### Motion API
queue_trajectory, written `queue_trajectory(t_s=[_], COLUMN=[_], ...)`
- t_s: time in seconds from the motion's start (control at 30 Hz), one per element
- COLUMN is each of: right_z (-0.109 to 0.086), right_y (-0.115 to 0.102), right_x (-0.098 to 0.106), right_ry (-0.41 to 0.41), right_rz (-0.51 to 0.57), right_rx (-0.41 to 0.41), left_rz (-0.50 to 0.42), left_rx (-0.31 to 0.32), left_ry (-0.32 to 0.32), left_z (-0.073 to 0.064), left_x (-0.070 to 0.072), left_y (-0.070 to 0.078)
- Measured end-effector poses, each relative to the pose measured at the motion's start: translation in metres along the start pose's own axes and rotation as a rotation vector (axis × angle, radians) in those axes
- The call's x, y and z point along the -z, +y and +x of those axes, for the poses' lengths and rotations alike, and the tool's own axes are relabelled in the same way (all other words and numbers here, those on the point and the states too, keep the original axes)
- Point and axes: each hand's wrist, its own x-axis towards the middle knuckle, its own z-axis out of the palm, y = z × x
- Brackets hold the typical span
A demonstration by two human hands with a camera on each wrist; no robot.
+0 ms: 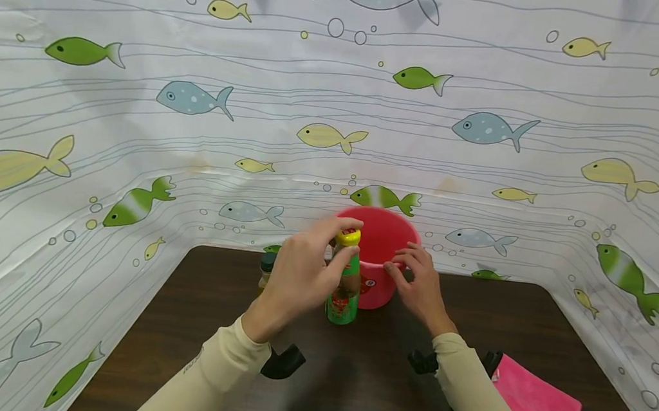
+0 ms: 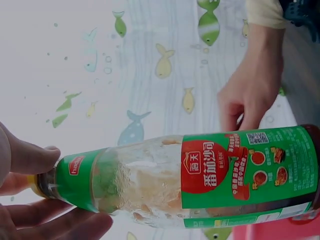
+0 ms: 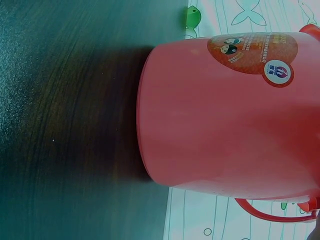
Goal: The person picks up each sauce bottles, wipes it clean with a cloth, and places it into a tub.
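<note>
My left hand (image 1: pixel 301 268) pinches a ketchup bottle (image 1: pixel 342 303) at its neck, just below the yellow cap. The bottle stands upright in front of a pinkish-red bucket (image 1: pixel 378 287). In the left wrist view the clear glass of the ketchup bottle (image 2: pixel 150 170) shows sauce smears between its green labels. My right hand (image 1: pixel 418 287) grips the bucket's near right rim with thumb and fingers. The right wrist view shows the side of the bucket (image 3: pixel 215 115), its sticker and a curved red handle (image 3: pixel 270 216).
A small dark-capped bottle (image 1: pixel 266 266) is partly hidden behind my left hand. To the right, a pink cloth (image 1: pixel 540 406) lies on the dark wood table (image 1: pixel 190 349), partly under my right forearm. A white fish-print sheet (image 1: pixel 269 84) surrounds the table's back and sides.
</note>
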Motion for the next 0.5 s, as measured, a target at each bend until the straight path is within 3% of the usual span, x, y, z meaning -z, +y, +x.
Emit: queue_trajectory(t_s=[0.23,0.5], right_z=[0.000,0.000], right_y=[0.002,0.002], right_x=[-0.001,-0.001], right_ry=[-0.007,-0.007], right_rz=[-0.005,0.004], right_rx=[-0.015,-0.021], left_rz=[-0.017,-0.019], left_rx=[0.005,0.028], left_ry=[-0.002,0.006], left_z=[0.022,0.037], left_x=[0.011,0.014], left_y=[0.002,-0.003])
